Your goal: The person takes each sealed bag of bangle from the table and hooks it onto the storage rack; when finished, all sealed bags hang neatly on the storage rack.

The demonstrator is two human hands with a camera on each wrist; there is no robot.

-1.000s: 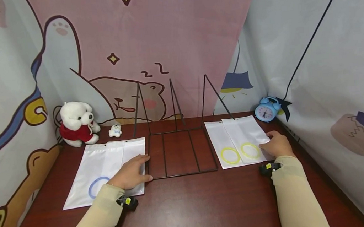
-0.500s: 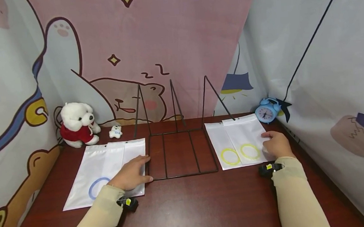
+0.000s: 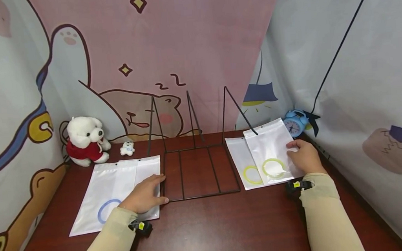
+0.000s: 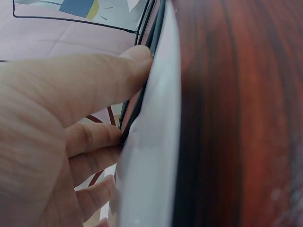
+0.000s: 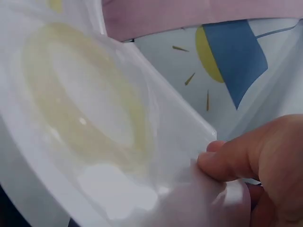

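Note:
At the right, my right hand pinches the edge of a white plastic zip bag between thumb and fingers. A yellow ring shows through this bag, which is tilted up off a second white bag with its own yellow ring. My left hand rests over more white bags, one showing a blue ring. Its thumb and fingertips touch the left side of a black wire rack. In the left wrist view, the fingers are extended against the dark wire.
Three upright wire dividers rise at the back of the rack. A white plush dog in red and a small white bear figure stand at the back left. A blue alarm clock is at the back right, near the curtain.
My right hand has lifted the right side of the upper bag, shifting it up and slightly left over the lower bag. My left hand has stayed on the rack's side.

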